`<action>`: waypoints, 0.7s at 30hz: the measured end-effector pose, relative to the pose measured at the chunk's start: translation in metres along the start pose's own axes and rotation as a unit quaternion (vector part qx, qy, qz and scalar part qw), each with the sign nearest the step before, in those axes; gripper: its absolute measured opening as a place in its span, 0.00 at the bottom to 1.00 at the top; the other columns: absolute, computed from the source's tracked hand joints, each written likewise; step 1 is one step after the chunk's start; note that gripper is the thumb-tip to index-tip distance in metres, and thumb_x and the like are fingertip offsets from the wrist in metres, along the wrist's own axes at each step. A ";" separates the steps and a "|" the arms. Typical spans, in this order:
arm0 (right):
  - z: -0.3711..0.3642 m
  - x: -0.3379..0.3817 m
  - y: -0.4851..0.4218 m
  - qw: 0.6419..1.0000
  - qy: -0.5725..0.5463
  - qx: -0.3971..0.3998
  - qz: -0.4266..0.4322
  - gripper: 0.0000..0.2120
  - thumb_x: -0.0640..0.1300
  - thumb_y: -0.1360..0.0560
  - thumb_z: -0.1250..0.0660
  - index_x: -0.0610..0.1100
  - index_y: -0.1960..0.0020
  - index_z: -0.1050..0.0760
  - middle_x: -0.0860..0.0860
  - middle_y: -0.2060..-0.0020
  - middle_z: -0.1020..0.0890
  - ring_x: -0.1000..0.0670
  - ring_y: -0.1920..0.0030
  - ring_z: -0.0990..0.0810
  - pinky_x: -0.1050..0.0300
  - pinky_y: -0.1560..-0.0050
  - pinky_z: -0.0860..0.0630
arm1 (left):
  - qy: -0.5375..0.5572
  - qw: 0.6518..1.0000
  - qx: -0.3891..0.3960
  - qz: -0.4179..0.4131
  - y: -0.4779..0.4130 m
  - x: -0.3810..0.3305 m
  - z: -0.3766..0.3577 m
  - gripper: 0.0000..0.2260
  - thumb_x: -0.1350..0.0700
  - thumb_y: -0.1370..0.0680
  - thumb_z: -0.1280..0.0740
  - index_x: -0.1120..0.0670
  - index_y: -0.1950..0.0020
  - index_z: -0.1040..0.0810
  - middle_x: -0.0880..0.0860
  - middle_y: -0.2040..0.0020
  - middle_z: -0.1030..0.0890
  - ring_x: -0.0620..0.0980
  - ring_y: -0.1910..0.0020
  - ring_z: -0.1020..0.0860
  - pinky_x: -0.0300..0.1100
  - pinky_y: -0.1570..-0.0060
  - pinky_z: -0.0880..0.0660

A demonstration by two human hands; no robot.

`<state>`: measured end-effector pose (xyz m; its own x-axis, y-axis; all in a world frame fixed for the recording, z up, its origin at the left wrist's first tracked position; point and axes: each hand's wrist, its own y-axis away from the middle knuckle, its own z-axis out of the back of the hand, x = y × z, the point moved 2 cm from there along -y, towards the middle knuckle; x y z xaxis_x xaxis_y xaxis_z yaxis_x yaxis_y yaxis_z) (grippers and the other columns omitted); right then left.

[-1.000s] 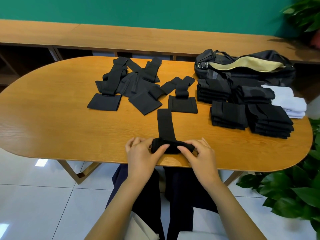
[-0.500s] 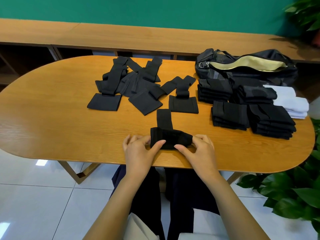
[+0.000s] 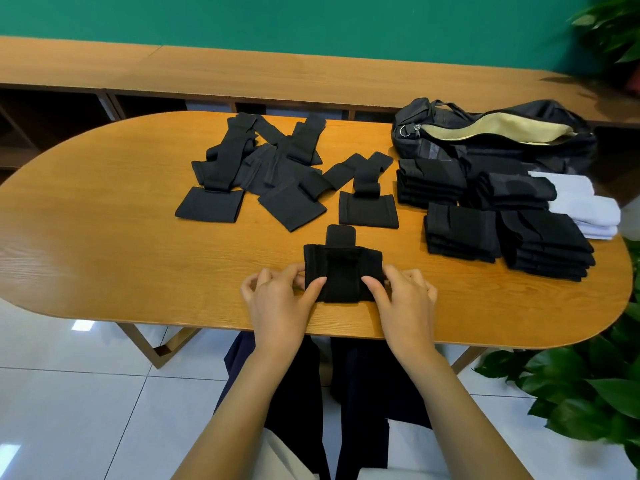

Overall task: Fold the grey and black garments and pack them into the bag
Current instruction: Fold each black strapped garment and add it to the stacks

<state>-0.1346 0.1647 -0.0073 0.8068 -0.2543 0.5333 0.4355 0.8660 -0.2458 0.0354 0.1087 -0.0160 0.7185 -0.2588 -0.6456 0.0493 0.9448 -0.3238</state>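
Tabletop (image 3: 121, 237): garment (image 3: 343, 271) in left hand (image 3: 277, 303), right hand (image 3: 405, 303) (pinch grip)

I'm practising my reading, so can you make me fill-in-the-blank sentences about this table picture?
The left hand and right hand pinch a ____ garment.
The bag is ____, not closed.
The white pile sits ____ of the folded black stacks.
Missing words: black; open; right.
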 end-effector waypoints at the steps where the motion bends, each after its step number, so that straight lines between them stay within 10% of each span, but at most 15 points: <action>1: -0.001 -0.001 0.000 1.000 0.015 -0.003 0.004 0.16 0.56 0.22 0.38 0.45 0.46 0.22 0.54 0.56 0.24 0.50 0.48 0.29 0.51 0.43 0.37 | -0.007 1.000 -0.002 -0.002 0.000 -0.001 0.000 0.16 0.43 0.27 0.29 0.50 0.44 0.18 0.42 0.63 0.24 0.48 0.53 0.26 0.47 0.40 0.42; 10: 0.002 -0.004 -0.003 0.999 0.039 0.002 -0.024 0.15 0.56 0.25 0.32 0.52 0.41 0.27 0.61 0.55 0.28 0.52 0.45 0.29 0.55 0.46 0.41 | -0.054 0.998 0.003 -0.016 -0.004 -0.006 -0.001 0.20 0.40 0.29 0.29 0.47 0.40 0.20 0.41 0.67 0.28 0.43 0.56 0.31 0.42 0.48 0.45; 16: 0.004 -0.004 -0.011 1.000 0.008 0.020 -0.006 0.23 0.56 0.19 0.43 0.51 0.26 0.37 0.55 0.35 0.25 0.52 0.31 0.34 0.49 0.29 0.44 | -0.040 0.998 0.035 -0.017 -0.006 -0.003 -0.002 0.27 0.37 0.27 0.35 0.48 0.31 0.27 0.46 0.40 0.23 0.49 0.39 0.30 0.51 0.33 0.41; 21: -0.003 -0.002 -0.024 0.998 -0.018 0.060 0.018 0.22 0.52 0.17 0.48 0.49 0.25 0.39 0.53 0.33 0.27 0.53 0.28 0.37 0.50 0.23 0.55 | -0.037 0.997 0.064 -0.023 -0.006 -0.003 -0.003 0.29 0.38 0.28 0.31 0.49 0.30 0.27 0.46 0.38 0.22 0.49 0.34 0.31 0.54 0.26 0.50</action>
<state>-0.1458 0.1433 -0.0047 0.8052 -0.2081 0.5553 0.3541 0.9199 -0.1686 0.0313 0.1027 -0.0143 0.7624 -0.2917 -0.5776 0.1689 0.9514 -0.2576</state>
